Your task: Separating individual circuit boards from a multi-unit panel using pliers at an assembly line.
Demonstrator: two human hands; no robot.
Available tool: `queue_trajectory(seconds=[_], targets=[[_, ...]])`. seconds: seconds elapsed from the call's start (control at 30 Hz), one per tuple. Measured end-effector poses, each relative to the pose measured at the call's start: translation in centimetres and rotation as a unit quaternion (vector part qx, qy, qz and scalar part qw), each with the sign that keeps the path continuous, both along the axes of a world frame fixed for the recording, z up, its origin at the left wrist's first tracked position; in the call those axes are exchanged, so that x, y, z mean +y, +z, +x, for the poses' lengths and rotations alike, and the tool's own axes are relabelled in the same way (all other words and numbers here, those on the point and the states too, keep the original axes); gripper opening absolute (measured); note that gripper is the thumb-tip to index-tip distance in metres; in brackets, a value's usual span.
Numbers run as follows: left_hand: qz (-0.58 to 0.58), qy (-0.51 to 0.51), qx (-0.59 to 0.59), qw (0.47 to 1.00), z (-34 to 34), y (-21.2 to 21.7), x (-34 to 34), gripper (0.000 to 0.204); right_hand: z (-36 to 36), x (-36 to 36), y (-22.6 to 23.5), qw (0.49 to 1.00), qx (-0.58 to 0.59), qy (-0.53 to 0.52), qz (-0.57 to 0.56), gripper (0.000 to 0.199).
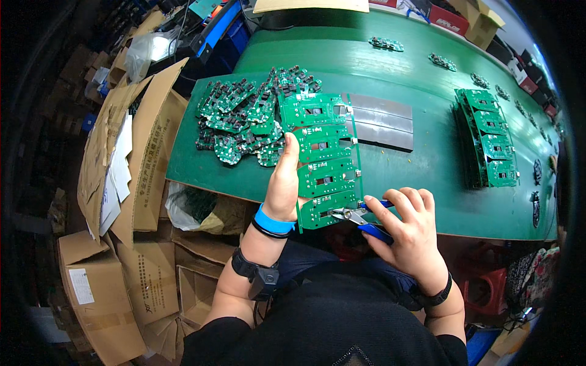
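My left hand (285, 177) grips a green circuit board panel (323, 165) by its left edge, thumb on top, and holds it upright over the table's near edge. Several joined boards make up the panel, one above the other. In my right hand (406, 226) is a pair of diagonal cutters (363, 221) with blue handles. Their jaws lie over the lowest board of the panel; whether they touch it I cannot tell. A heap of separate small circuit boards (244, 116) lies to the left of the panel. Behind the panel's right side sits a dark grey block (384, 119).
A stack of uncut panels (488, 140) stands on the right of the green table (427, 201). Single boards (386, 44) lie in a spaced row along the far side. Open cardboard boxes (143, 165) crowd the left, and a red stool (485, 287) is under the right end.
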State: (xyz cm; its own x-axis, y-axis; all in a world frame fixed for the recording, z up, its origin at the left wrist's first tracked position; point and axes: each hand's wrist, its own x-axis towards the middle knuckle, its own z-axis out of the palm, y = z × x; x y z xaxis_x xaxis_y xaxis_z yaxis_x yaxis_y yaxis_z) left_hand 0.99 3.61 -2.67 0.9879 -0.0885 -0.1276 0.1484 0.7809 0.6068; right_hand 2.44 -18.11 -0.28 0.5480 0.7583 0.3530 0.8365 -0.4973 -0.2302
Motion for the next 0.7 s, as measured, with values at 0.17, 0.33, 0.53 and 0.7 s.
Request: queue_trajectory(seconds=[0.17, 0.33, 0.53, 0.7], targets=[[0.022, 0.038, 0.004, 0.999, 0.02, 0.19, -0.25, 0.059, 0.03, -0.04, -0.24, 1.0, 0.01, -0.003, 0.005, 0.052], [0.022, 0.042, -0.004, 0.999, 0.15, 0.04, -0.23, 0.057, -0.03, 0.03, -0.08, 1.0, -0.006, -0.005, -0.012, 0.054], [0.014, 0.054, 0.007, 0.998, 0.22, -0.16, -0.32, 0.057, -0.11, 0.13, 0.32, 0.999, -0.016, -0.006, -0.029, 0.056], [0.024, 0.033, 0.013, 0.999, 0.05, -0.44, 0.12, 0.065, -0.28, -0.01, -0.11, 1.0, -0.018, -0.007, -0.019, 0.057]])
